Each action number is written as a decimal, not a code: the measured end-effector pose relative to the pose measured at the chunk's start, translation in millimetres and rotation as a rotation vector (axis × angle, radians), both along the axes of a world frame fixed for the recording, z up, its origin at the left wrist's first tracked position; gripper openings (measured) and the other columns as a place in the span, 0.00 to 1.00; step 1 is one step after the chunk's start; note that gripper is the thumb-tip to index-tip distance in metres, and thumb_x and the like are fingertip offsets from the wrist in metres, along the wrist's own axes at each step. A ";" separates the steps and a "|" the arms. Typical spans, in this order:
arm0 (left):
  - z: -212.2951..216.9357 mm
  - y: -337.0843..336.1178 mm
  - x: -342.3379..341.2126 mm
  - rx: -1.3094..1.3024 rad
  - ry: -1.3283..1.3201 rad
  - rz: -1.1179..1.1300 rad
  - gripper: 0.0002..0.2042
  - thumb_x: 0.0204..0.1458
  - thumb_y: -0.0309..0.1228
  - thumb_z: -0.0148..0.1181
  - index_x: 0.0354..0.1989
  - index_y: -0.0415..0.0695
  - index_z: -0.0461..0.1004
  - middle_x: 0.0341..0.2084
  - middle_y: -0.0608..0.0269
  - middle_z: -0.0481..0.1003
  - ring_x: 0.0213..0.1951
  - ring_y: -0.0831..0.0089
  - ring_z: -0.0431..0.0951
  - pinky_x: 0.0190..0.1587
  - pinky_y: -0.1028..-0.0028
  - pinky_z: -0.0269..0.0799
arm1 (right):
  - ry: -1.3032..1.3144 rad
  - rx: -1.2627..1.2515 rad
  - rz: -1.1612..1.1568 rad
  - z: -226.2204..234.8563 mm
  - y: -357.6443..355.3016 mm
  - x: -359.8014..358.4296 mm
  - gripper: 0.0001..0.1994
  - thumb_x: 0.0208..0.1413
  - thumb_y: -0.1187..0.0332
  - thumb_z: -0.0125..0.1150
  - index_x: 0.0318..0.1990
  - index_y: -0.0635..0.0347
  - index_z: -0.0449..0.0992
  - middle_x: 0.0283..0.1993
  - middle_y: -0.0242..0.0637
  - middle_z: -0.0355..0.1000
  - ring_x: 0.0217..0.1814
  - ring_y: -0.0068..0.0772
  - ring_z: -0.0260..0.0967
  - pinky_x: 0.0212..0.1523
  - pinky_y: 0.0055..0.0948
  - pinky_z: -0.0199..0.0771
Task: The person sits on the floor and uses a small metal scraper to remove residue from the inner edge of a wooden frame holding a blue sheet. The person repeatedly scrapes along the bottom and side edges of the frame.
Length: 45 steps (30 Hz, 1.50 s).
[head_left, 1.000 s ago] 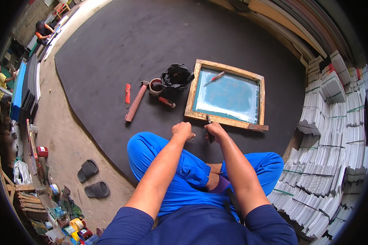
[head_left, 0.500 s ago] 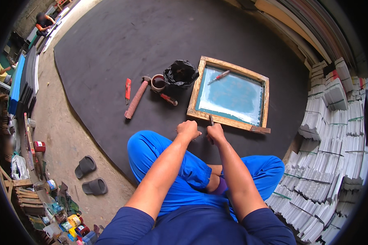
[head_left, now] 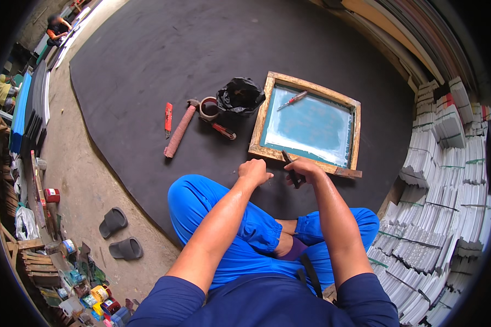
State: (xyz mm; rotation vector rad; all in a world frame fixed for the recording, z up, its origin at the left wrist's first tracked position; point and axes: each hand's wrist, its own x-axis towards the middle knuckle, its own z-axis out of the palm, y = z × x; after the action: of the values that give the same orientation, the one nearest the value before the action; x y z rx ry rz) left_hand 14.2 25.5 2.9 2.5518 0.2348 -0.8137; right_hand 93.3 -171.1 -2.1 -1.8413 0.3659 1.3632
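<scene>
In my right hand (head_left: 309, 170) is a dark pliers-like tool (head_left: 292, 169), just off the near edge of a wooden frame (head_left: 261, 122). My left hand (head_left: 253, 172) is closed left of it, thumb pointing right; anything inside its curled fingers is hidden. Teal mesh (head_left: 310, 126) with a whitish border fills the frame. A red-handled screwdriver (head_left: 293, 100) lies on the mesh. At the frame's near right corner sits a flat brown piece (head_left: 348, 173). Left of the frame lie a hammer (head_left: 180, 132) with a wrapped reddish handle and a red box cutter (head_left: 168, 120).
Between hammer and frame are a tape roll (head_left: 209, 108), a red-handled tool (head_left: 223, 131) and a black plastic bag (head_left: 240, 97). Bundled white sheets (head_left: 442, 196) stack up at right. Slippers (head_left: 126, 248), paint cans (head_left: 100, 294) and two people (head_left: 58, 31) are at left.
My right hand has turned and shifted slightly right, its fingers loosening around the dark tool, which now tilts more. My left hand has moved only a little.
</scene>
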 end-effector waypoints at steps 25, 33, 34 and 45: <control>-4.5 -3.2 3.5 -0.055 -0.048 0.023 0.21 0.49 0.51 0.69 0.33 0.43 0.85 0.37 0.49 0.83 0.44 0.53 0.83 0.46 0.57 0.77 | -0.317 -0.178 0.077 -25.6 28.1 -26.1 0.12 0.54 0.68 0.54 0.31 0.73 0.74 0.26 0.52 0.75 0.21 0.43 0.77 0.23 0.41 0.77; -11.5 -3.9 4.4 -0.058 -0.020 0.055 0.18 0.48 0.50 0.69 0.32 0.46 0.85 0.36 0.50 0.83 0.42 0.53 0.83 0.46 0.58 0.77 | -0.470 -0.101 -0.135 -60.7 27.2 -51.9 0.14 0.57 0.64 0.57 0.38 0.71 0.76 0.24 0.48 0.76 0.20 0.40 0.77 0.23 0.39 0.78; -10.1 -3.6 5.7 -0.060 -0.026 0.076 0.17 0.49 0.49 0.69 0.33 0.46 0.85 0.36 0.52 0.83 0.42 0.53 0.83 0.46 0.58 0.77 | -0.469 -0.032 -0.187 -68.1 25.1 -53.6 0.14 0.57 0.65 0.57 0.38 0.70 0.76 0.23 0.47 0.76 0.20 0.39 0.77 0.22 0.38 0.78; -16.9 10.1 -7.2 0.075 -0.334 -0.043 0.08 0.52 0.38 0.65 0.38 0.55 0.86 0.35 0.58 0.83 0.40 0.57 0.83 0.45 0.58 0.78 | -0.207 0.316 0.057 -33.4 20.5 -82.5 0.08 0.57 0.70 0.60 0.38 0.67 0.75 0.26 0.41 0.77 0.22 0.30 0.76 0.19 0.30 0.74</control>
State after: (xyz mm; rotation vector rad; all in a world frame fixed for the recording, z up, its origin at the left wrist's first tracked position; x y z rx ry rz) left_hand 7.0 35.6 -14.0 2.7206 0.1055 -0.3885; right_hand 10.8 -150.6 -35.5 -1.7155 -0.0110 1.1773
